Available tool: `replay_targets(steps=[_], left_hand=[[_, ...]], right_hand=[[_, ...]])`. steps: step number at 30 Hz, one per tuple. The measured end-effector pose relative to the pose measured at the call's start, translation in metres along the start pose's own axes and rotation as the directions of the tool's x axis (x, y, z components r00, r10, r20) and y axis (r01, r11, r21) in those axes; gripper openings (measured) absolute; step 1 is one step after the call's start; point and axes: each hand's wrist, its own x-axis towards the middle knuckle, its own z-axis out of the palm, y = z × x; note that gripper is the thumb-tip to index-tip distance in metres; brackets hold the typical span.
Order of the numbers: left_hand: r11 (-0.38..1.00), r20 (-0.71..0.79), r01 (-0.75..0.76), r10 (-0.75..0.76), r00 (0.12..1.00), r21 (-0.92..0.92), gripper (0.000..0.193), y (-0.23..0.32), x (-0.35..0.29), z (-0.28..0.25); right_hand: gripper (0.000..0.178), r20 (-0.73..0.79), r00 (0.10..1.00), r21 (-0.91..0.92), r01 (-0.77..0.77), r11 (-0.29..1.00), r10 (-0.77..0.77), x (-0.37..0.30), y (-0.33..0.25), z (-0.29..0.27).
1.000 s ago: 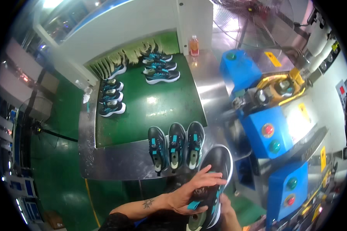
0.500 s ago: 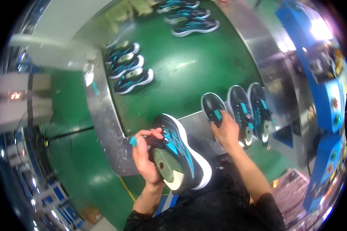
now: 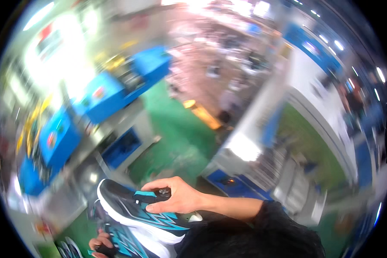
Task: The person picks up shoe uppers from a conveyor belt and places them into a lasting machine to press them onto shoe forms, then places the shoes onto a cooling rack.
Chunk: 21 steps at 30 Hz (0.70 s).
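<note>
My right hand [image 3: 180,195] is closed around the dark strap at the tongue of a black sneaker [image 3: 120,202] with teal stripes and a white sole. The sneaker is raised in front of my body, toe pointing left. A pale piece shows at its heel end. Lower and further left, my left hand [image 3: 101,246] is closed on the dark upper part of a second sneaker [image 3: 127,241] with the same teal pattern. The first shoe covers part of the second one, and the two are close together or touching.
Blue machine housings [image 3: 103,96] with buttons stand at the left beside a metal bench [image 3: 79,185]. A large white and blue machine [image 3: 241,189] stands to the right. A yellow object [image 3: 202,114] lies across the green floor. More shoes [image 3: 69,248] show at the lower left.
My view has swung far to the right. My right hand has lifted a sneaker off the metal bench. The left hand still holds its sneaker, now at the lower left.
</note>
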Motion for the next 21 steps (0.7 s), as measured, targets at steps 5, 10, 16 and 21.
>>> replay_targets(steps=[5,10,16,21], left_hand=[[0.942,0.667,0.194,0.041,0.744,-0.274,0.045,-0.044,-0.050,0.275],[0.706,0.945,0.693,-0.106,0.309,-0.148,0.024,-0.071,-0.144,0.443],[0.908,0.992,0.411,-0.037,-0.123,0.085,0.013,-0.124,-0.223,0.616],[0.970,0.958,-0.009,-0.240,-0.155,0.242,0.033,-0.172,-0.263,0.683]], right_hand=[[0.048,-0.674,0.739,-0.098,-0.070,0.993,-0.015,-0.226,-0.042,-0.186],[0.044,-0.990,-0.128,0.087,-0.225,0.970,0.059,-0.454,-0.023,-0.245],[0.057,-0.942,-0.277,0.078,-0.728,0.681,-0.189,-0.540,0.021,-0.341],[0.052,-0.958,0.070,-0.231,-0.766,0.600,-0.279,-0.568,0.026,-0.365]])
